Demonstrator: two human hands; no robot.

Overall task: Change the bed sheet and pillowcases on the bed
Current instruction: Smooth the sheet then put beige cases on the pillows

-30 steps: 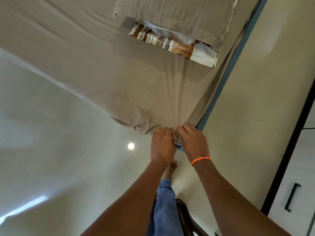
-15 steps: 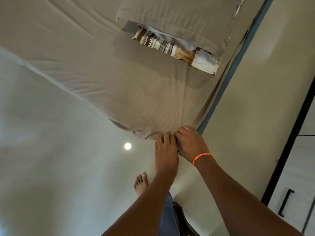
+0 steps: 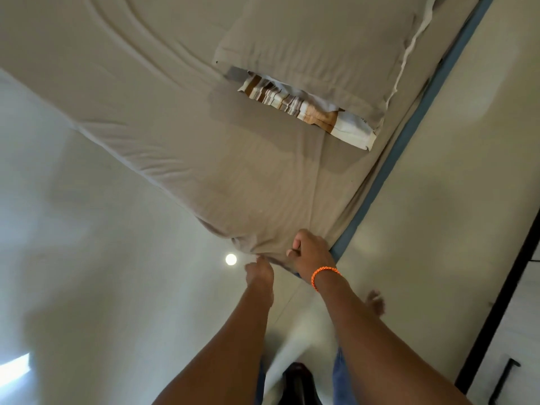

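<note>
At bed corner, both hands (image 3: 309,252) (image 3: 258,271) gripping sheet (image 3: 204,159) w/ closed grip, prob. tucking; pillow (image 3: 315,45) cased, striped one (image 3: 304,109) not yet.

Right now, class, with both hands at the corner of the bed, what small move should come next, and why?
Probably pull the beige sheet down and tuck it under the corner. The right hand grips bunched fabric there, the left hand pinches its edge, and the blue mattress edge beside them is uncovered.

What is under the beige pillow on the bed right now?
A striped pillow pokes out from under the beige pillow, lying on the sheet. How far it extends underneath is covered.
</note>
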